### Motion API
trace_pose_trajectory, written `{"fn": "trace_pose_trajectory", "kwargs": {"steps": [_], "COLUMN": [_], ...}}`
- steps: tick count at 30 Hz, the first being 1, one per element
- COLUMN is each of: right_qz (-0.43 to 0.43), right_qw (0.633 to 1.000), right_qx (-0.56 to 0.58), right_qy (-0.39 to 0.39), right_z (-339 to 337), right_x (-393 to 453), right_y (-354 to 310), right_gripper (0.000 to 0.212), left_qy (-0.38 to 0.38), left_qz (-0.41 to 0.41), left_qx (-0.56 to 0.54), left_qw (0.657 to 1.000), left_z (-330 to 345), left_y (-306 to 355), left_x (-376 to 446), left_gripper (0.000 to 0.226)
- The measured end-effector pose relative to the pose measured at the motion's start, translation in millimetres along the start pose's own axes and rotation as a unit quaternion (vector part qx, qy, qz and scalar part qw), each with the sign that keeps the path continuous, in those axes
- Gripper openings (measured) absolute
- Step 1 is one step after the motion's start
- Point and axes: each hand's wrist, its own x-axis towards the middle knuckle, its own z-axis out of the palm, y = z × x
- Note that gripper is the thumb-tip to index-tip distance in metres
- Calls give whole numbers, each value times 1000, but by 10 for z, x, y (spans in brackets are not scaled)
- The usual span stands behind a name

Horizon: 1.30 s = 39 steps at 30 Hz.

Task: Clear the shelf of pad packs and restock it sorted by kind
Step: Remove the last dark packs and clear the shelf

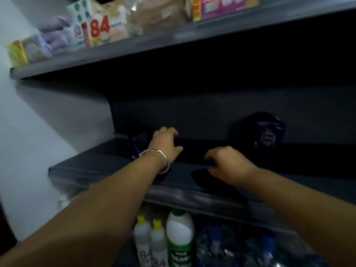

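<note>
Two dark purple plastic pad packs point(269, 130) point(137, 143) left on the dark grey middle shelf point(92, 166); left hand point(165, 143) and right hand point(229, 164) curl above it (grip contents too dark to tell).

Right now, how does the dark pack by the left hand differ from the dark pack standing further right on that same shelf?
The left pack sits at the shelf's left end, partly hidden behind the left hand; the right pack stands apart, with no hand near it. The left pack looks lower; the right pack stands taller and shows a pale printed label. Both are dark blue and sit deep in shadow, so their kind is unreadable.
</note>
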Motion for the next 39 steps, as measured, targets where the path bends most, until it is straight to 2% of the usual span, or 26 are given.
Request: {"fn": "trace_pose_trajectory", "kwargs": {"steps": [3, 5, 9, 13, 16, 19, 22, 25, 30, 35, 39], "right_qz": [-12, -6, -3, 13, 55, 86, 95, 87, 95, 115, 163], "right_qw": [1000, 998, 989, 977, 966, 955, 930, 923, 931, 937, 938], "right_qx": [23, 57, 143, 213, 253, 284, 347, 358, 330, 293, 254], "right_qy": [-14, -20, -21, -18, -5, 27, 73, 106, 122, 150, 168], "right_z": [188, 302, 540, 721, 813, 953, 1086, 1061, 737, 292, -105], "right_x": [455, 749, 1297, 1749, 2047, 2310, 2432, 2359, 1838, 925, 141], "right_y": [-193, -351, -710, -1061, -1280, -1428, -1474, -1364, -798, 16, 745], "right_gripper": [52, 64, 98, 125, 133, 136, 125, 110, 106, 103, 102], "left_qy": [65, 111, 174, 174, 157, 137, 133, 132, 107, 57, 22], "left_qz": [-51, -93, -172, -224, -233, -208, -196, -188, -120, -56, -23], "left_qx": [86, 95, 25, -71, -134, -187, -217, -229, -271, -330, -348], "left_qw": [993, 985, 969, 956, 950, 950, 947, 946, 949, 941, 937], "left_z": [-83, -135, -209, -263, -236, -138, -54, -20, 157, 457, 719], "left_y": [-435, -693, -1193, -1600, -1851, -2004, -2030, -1928, -1353, -320, 589], "left_x": [196, 316, 543, 737, 891, 1011, 1046, 1036, 955, 913, 832], "left_gripper": [65, 72, 75, 70, 64, 61, 56, 50, 42, 42, 43]}}
